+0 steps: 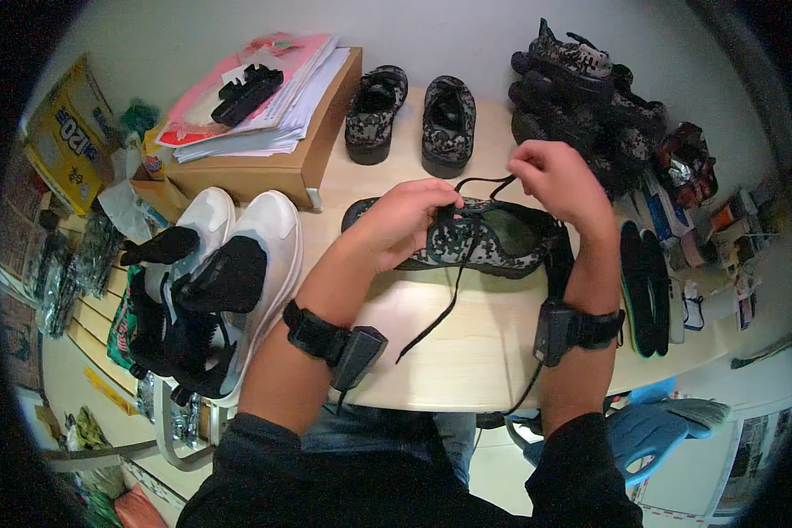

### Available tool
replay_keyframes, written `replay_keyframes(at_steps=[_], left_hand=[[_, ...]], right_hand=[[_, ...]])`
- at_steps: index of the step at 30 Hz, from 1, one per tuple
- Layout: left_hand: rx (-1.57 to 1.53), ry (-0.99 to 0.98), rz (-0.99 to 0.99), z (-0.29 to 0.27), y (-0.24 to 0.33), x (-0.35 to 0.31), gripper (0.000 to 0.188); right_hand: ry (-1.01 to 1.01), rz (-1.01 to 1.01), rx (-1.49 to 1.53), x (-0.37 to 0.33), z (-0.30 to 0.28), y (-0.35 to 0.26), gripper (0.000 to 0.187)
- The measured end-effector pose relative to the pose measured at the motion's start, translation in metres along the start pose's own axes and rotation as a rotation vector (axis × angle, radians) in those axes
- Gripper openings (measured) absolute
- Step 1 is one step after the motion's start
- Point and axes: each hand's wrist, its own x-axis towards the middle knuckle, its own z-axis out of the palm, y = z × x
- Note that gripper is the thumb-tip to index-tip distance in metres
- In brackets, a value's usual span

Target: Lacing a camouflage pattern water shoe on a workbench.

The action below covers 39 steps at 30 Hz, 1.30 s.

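A camouflage sneaker (pixel 453 251) lies across the table in front of me, its toe toward the left and its opening toward the right. My left hand (pixel 405 218) rests over the front of the shoe, fingers pinched on the black shoelace at the eyelets. Raised above the opening, my right hand (pixel 556 180) pinches a looped stretch of the same shoelace (pixel 484 181). A loose lace end hangs over the shoe's near side and lies on the tabletop. Fingers hide part of the eyelets.
Two more camouflage sneakers (pixel 449 123) stand behind, beside a cardboard box (pixel 321 141) topped with papers. White-and-black shoes (pixel 273 238) sit at the left. A pile of dark camouflage shoes (pixel 581 114) fills the back right, with black insoles (pixel 644 286) at the right.
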Motion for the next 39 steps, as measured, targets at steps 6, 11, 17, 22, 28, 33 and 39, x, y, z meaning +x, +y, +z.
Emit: replay_keyframes(at_steps=[6,11,17,22,28,33,39], left_hand=[[-0.015,-0.044,0.032,-0.001,-0.002,0.004,0.007],[-0.013,-0.056,0.030,-0.005,-0.003,0.002,0.008],[-0.005,-0.081,0.029,0.003,0.000,0.001,0.009],[0.053,-0.047,0.032,0.002,-0.001,-0.001,0.010],[0.040,-0.065,-0.006,0.000,-0.001,0.003,0.009],[0.038,-0.042,0.014,0.000,-0.002,0.004,0.009],[-0.007,-0.058,0.054,0.003,-0.002,0.005,0.009]], right_hand=[[0.252,-0.616,-0.167,0.008,0.033,-0.012,0.025],[-0.112,-0.323,-0.017,0.011,0.044,-0.015,0.022],[0.108,-0.411,0.059,0.011,0.039,-0.006,0.016],[-0.142,-0.215,0.495,0.007,0.027,-0.024,0.019],[-0.053,-0.131,0.216,0.004,0.017,-0.014,0.023],[-0.155,-0.213,0.239,0.004,0.016,0.000,0.022],[-0.140,-0.191,0.079,0.004,0.011,-0.012,0.022]])
